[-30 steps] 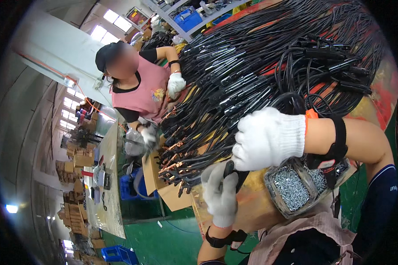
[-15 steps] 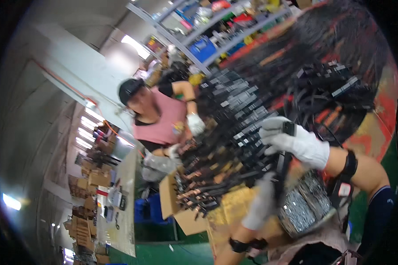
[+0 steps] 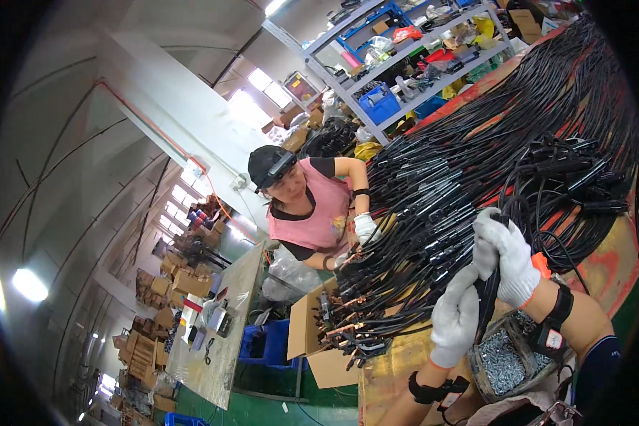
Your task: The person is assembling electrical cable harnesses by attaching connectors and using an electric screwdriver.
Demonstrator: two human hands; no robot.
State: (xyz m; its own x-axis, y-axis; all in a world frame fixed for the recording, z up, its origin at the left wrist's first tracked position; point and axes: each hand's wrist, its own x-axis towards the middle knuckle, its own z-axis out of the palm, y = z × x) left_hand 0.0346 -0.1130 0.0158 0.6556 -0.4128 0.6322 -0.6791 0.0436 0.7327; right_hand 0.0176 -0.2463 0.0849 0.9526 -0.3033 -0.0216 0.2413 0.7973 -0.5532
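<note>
Both my hands wear white gloves and meet at a thick black cable end above the table's near right. My left hand is closed against its lower side, with the fingertips partly hidden. Above it, my right hand wraps round the upper part; its fingers cover whatever sits at the tip. Just below my hands stands a container of small silvery screws. Beyond them lies a wide heap of black cables, many with thick black sleeves, some ending in copper-coloured tips.
Across the table a person in a pink top, wearing white gloves, handles cables. An open cardboard box stands at the table's left edge. Metal shelves rise behind, and a side table stands further left.
My view has swung, so the scene sits further right and sharper. My left hand has risen towards my right, and both now close together round the black cable end.
</note>
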